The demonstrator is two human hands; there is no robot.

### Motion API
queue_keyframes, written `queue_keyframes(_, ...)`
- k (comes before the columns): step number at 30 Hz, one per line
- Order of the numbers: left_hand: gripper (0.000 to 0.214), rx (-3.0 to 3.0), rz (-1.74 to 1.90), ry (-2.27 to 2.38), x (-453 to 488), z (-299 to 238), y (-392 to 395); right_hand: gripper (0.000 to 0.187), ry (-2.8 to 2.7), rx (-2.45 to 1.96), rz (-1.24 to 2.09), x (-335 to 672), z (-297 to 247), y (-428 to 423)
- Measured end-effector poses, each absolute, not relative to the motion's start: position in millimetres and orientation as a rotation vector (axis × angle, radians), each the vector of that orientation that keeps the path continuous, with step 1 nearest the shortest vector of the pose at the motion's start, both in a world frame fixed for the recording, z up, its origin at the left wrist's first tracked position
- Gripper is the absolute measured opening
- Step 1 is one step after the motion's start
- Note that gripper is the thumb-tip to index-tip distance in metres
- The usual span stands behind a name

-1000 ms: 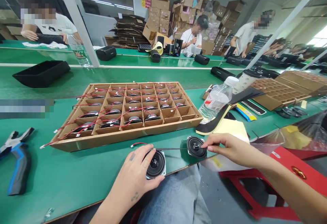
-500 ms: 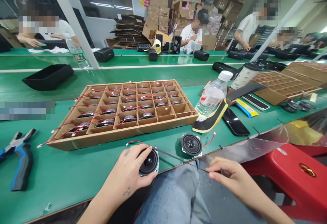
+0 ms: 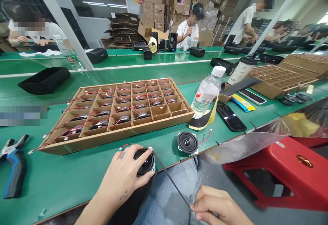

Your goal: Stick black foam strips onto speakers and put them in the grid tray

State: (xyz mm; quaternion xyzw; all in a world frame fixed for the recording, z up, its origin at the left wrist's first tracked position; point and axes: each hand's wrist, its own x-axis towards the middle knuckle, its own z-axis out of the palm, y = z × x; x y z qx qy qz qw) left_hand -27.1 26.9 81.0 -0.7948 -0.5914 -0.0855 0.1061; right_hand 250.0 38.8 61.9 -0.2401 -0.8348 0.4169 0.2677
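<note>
Left hand (image 3: 120, 177): is holding a round speaker (image 3: 145, 161) tight, with its fingers curled over the top, at the near edge of the bench (image 3: 77, 187).

Right hand (image 3: 212, 206): is pinching a thin black strip (image 3: 171, 179) and pulling it tight from the speaker's rim, off past the bench edge.

Other speaker (image 3: 187, 142): is sitting alone near the bench edge, with nobody touching it.

Cardboard tray (image 3: 115, 139): is holding many more speakers, farther up the bench.

Bare left hand (image 3: 119, 175), 2 small dark tattoos (image 3: 122, 155), 1 on the back of the hand, 1 near the wrist, bare right hand (image 3: 215, 206), creased pale blue denim jeans (image 3: 164, 201)
</note>
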Motion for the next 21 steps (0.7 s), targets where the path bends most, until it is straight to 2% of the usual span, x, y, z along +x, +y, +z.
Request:
queue_keyframes(3, 0.041, -2.221, -0.211, -1.821, -15, 83, 23, 0.031, -2.3, -0.614, 1.097, 247, 68, 42)
queue_keyframes(6, 0.042, -2.196, -0.152, -1.929, -12, 89, 20, 0.027, -2.323, -0.643, 1.034, 250, 83, 55)
queue_keyframes(10, 0.073, -2.63, -0.077, -1.909, -38, 103, 27, 0.019, -2.319, -0.696, 0.887, 253, 108, 87)
queue_keyframes(12, 0.081, -2.858, -0.09, -1.834, -54, 111, 35, 0.019, -2.301, -0.72, 0.84, 251, 119, 105)
queue_keyframes(17, 0.062, -2.969, -0.102, -1.766, -67, 122, 51, 0.018, -2.218, -0.775, 0.828, 234, 136, 144)
queue_keyframes(21, 0.063, -2.828, -0.098, -1.774, -56, 117, 49, 0.017, -2.172, -0.79, 0.906, 224, 141, 164)
